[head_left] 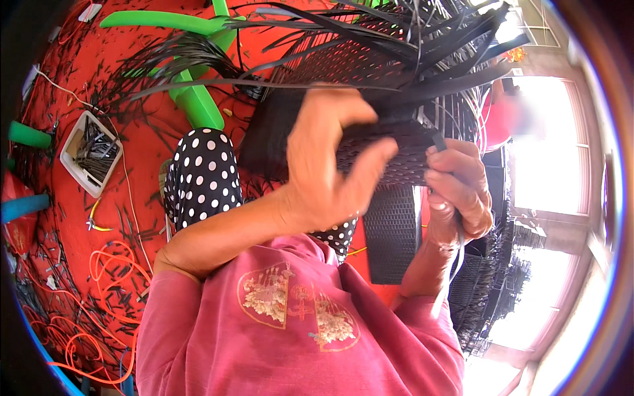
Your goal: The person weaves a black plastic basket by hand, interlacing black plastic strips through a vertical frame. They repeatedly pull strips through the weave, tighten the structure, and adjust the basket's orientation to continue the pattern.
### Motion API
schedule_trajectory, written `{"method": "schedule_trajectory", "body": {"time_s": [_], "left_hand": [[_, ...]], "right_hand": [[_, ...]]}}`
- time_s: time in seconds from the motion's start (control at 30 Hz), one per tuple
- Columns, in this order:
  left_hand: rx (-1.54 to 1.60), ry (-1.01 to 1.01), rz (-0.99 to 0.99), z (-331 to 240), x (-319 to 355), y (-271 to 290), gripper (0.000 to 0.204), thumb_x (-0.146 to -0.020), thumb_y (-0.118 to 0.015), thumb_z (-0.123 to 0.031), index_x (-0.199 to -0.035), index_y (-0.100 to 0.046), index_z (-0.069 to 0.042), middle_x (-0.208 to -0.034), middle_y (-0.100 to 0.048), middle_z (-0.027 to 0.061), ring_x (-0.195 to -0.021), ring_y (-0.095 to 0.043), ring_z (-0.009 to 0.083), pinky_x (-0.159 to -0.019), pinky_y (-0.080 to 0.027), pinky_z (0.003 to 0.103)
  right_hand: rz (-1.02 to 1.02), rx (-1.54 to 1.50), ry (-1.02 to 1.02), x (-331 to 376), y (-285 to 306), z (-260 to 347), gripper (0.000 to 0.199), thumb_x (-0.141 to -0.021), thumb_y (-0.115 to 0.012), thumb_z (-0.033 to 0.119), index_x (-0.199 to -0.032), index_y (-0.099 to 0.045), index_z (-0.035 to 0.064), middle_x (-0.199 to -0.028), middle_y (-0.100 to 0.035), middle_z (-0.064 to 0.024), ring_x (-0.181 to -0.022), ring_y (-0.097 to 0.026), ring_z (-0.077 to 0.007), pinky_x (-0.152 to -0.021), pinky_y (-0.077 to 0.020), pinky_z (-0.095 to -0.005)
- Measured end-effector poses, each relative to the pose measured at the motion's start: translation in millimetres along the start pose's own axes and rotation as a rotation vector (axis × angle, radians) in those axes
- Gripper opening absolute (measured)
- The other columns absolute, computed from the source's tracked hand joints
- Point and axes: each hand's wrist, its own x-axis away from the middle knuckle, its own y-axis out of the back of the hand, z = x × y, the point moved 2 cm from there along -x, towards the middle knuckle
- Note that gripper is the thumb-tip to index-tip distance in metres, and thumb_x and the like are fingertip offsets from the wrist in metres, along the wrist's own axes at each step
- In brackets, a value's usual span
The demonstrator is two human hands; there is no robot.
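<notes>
A black woven piece (389, 76) of plastic wicker lies in front of me, with many loose flat strips (456, 59) fanning from its upper edge. My right hand (459, 188) is closed at its right-hand corner, pinching a dark flat strip (438, 140). A thin tail of strip hangs below that hand along the wrist. My left hand (333, 155), smeared by motion, is raised over the near side of the weave. Its thumb and index finger are apart, and I see nothing between them. One long loose strip (257, 84) runs across just above the left hand.
Left, on the red floor, sits a white bin (90, 155) of black scraps. Yellow-handled pliers (96, 218) and an orange hose (105, 264) lie below it. A green support (198, 102) stands beyond my knee. Another dark woven panel (393, 234) is below the work; a person in red (494, 122) is at right.
</notes>
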Motion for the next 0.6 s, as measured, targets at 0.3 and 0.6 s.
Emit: {"method": "schedule_trajectory", "body": {"time_s": [0.3, 0.6], "left_hand": [[0.418, 0.484, 0.294, 42, -14, 1, 0.018, -0.088, -0.07, -0.004, -0.104, -0.066, 0.0, -0.097, -0.067, 0.0051, -0.085, -0.06, 0.0115, -0.073, -0.047, 0.024], [0.85, 0.702, 0.31, 66, -21, 8, 0.012, -0.094, -0.065, -0.014, -0.101, -0.066, -0.004, -0.093, -0.07, 0.009, -0.08, -0.065, 0.0145, -0.066, -0.051, 0.026]], "right_hand": [[-0.147, -0.337, -0.175, 14, 15, -25, 0.036, -0.088, -0.069, 0.034, -0.084, -0.068, -0.0013, -0.083, -0.066, -0.018, -0.081, -0.061, -0.0296, -0.077, -0.0495, -0.0423], [-0.119, -0.615, -0.282, 25, 31, -41, 0.03, -0.096, -0.06, 0.033, -0.1, -0.068, 0.0035, -0.103, -0.061, -0.0147, -0.092, -0.05, -0.0272, -0.063, -0.044, -0.0343]]}}
